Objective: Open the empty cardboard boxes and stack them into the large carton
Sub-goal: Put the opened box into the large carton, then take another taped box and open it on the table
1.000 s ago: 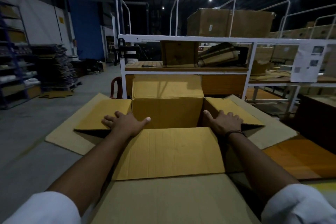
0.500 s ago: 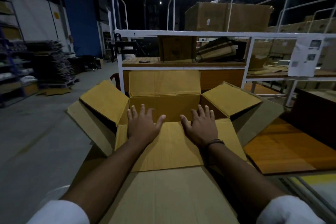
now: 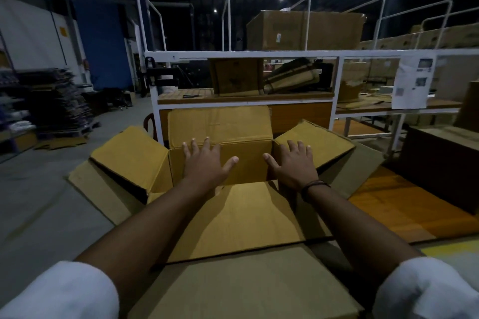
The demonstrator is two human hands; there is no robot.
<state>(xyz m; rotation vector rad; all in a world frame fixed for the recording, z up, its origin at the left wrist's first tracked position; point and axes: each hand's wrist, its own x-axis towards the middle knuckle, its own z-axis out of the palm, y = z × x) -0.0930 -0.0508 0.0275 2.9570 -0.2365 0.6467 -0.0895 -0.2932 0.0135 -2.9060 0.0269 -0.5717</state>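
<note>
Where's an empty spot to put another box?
The grey concrete floor left of the open yellow cardboard box is bare up to the dark pile of flattened cardboard. The orange wooden surface right of it is bare too. The white metal rack behind is crowded; the left hand and right hand cover the box's opening.

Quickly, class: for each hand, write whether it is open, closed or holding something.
Left hand: open, fingers spread over the cardboard box, holding nothing.
Right hand: open, fingers spread, holding nothing.

Matt cardboard box [image 3: 233, 220], white-painted metal rack [image 3: 243, 54]
</note>
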